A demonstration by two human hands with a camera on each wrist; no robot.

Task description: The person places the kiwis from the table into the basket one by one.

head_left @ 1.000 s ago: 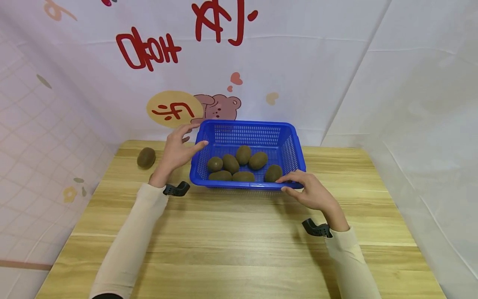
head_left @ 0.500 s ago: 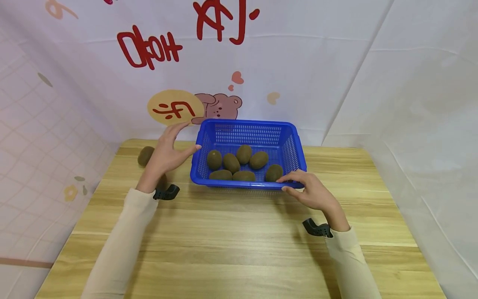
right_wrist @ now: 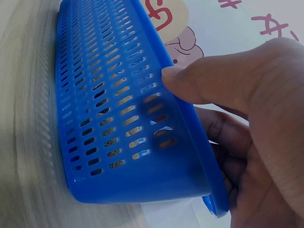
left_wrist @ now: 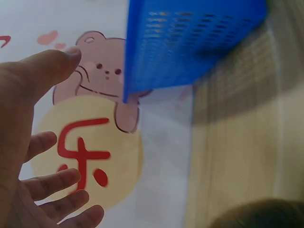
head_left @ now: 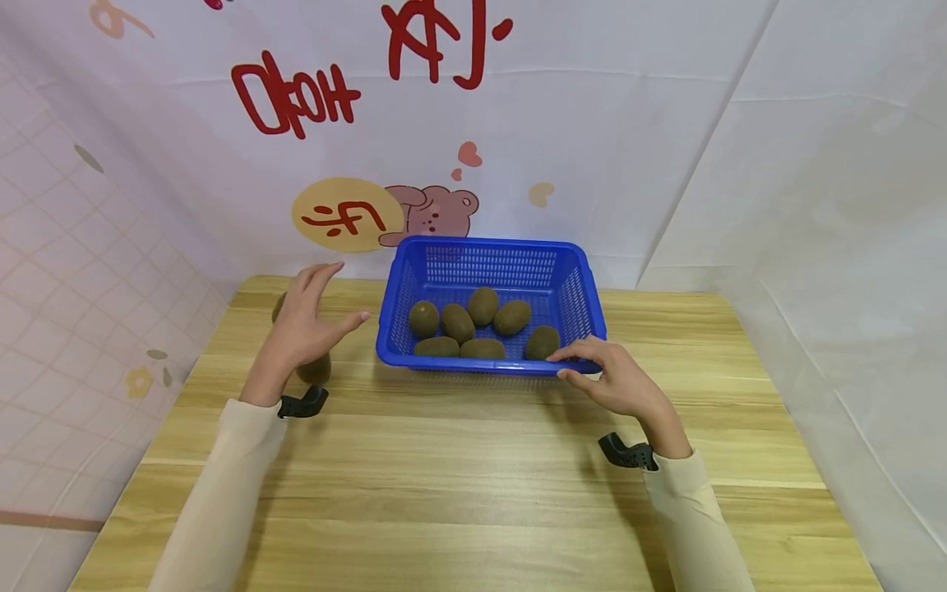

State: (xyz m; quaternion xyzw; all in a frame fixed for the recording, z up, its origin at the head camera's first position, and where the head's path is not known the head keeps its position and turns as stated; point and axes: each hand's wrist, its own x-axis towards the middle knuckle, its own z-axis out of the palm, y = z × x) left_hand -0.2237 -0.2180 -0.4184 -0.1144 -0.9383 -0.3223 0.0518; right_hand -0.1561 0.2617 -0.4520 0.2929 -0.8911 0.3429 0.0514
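Note:
Away from the basket's left side, my left hand (head_left: 297, 330) is held over the table with fingers spread and nothing in its grasp. Two brown kiwis lie by it, one kiwi (head_left: 316, 372) under the wrist and another kiwi (head_left: 278, 307) mostly hidden behind the hand. A blue plastic basket (head_left: 473, 365) contains several kiwis (head_left: 483, 306). My right hand (head_left: 620, 382) pinches the rim at its front right corner; in the right wrist view the thumb is outside the slotted wall (right_wrist: 107, 114) and the fingers are behind the rim.
The wooden table (head_left: 459, 485) runs back to a white printed cloth (head_left: 592, 148) close behind the basket. Side cloths stand at the left and right. A black wrist mount (head_left: 305, 402) sticks out from the left wrist.
My left hand has drawn away from the basket's left rim, moving left and toward me over the loose kiwis. One kiwi at the basket's left has shifted slightly. The right hand stays put.

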